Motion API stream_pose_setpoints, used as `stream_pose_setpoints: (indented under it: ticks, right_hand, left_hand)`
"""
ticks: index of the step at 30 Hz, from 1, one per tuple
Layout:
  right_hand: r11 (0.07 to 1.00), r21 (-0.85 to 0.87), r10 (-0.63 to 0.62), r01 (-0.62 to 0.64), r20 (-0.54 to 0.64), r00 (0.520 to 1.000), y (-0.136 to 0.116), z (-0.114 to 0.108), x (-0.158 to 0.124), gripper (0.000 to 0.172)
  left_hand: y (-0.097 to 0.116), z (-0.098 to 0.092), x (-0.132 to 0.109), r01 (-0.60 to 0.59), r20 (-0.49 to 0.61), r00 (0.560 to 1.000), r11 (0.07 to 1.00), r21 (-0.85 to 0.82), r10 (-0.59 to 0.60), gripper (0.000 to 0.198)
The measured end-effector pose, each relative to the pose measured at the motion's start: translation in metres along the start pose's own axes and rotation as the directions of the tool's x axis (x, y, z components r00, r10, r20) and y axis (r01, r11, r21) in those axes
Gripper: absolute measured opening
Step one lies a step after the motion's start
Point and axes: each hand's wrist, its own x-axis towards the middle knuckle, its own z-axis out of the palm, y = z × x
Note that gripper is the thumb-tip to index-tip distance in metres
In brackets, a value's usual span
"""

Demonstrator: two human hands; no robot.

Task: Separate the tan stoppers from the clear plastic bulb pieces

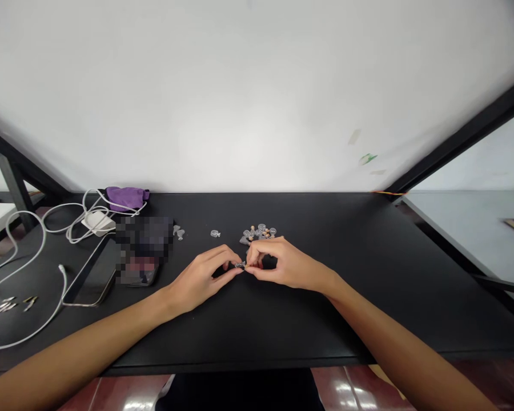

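Phone (91,278), white charger (97,221), purple cloth (127,197)

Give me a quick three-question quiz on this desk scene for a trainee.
1. True or false: the left hand and the right hand both pinch one tiny clear piece.
2. The pile of small clear pieces lies: A) just beyond the hands, B) in a box, C) on the floor.
3. Fill in: the cloth by the white charger is ____.
Key: 1 true; 2 A; 3 purple.

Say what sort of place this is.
Probably a craft workstation: a black desk against a white wall, a white charger, and a pile of tiny clear pieces behind the left hand and right hand, which pinch one piece.
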Motion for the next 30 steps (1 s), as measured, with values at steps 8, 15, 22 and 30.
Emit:
stream_pose_setpoints:
  ticks: [8, 15, 22, 30]
  right_hand:
    - [0.992, 0.084, 0.092, -0.099, 0.082, 0.992, 0.0016, 0.0000, 0.0012, 0.013]
    - [0.991, 0.095, 0.089, -0.099, 0.097, 0.991, 0.0033, 0.0021, 0.0006, 0.017]
    - [0.992, 0.064, 0.099, -0.107, 0.121, 0.988, 0.0056, 0.0045, 0.0012, 0.021]
    - [0.994, 0.029, 0.099, -0.104, 0.133, 0.986, 0.0068, 0.0085, 0.0019, 0.019]
  left_hand:
    - [0.0017, -0.0015, 0.0010, -0.035, 0.048, 0.998, 0.999, -0.028, 0.037, 0.012]
    - [0.0001, 0.0010, -0.0020, -0.087, 0.057, 0.995, 0.996, -0.017, 0.087, 0.014]
    - [0.0017, 0.0011, -0.0010, -0.100, 0.098, 0.991, 0.990, 0.095, 0.090, 0.015]
    - [0.0048, 0.0011, -0.0018, -0.055, 0.144, 0.989, 0.997, 0.055, 0.047, 0.016]
